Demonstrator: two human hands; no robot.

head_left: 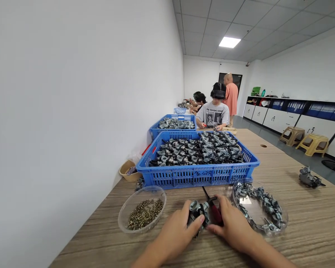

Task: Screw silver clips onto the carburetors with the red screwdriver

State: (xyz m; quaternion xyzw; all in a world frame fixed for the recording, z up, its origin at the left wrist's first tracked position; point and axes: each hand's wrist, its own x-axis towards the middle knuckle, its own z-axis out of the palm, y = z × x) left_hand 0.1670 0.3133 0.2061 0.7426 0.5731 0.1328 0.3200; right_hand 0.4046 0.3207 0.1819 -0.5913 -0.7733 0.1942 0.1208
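My left hand (181, 225) is closed around a small metal carburetor (194, 209) with black parts, its round opening facing up. Just to the right, my right hand (232, 222) curls its fingers and thumb about the red handle of a screwdriver (216, 213); the dark shaft points away toward the blue crate. Both hands are low over the table, close together. Left of them, a clear plastic bowl (123, 210) holds many brass-coloured screws (145, 215). On the right, a round clear tray (257, 212) carries small metal parts (271, 208) around its rim.
A blue crate (170, 175) full of carburetors stands ahead, with another blue crate (153, 130) of metal parts behind. One carburetor (309, 178) sits at the table's right. A brown container (125, 173) is by the wall. A co-worker (213, 111) sits across; other people are farther back.
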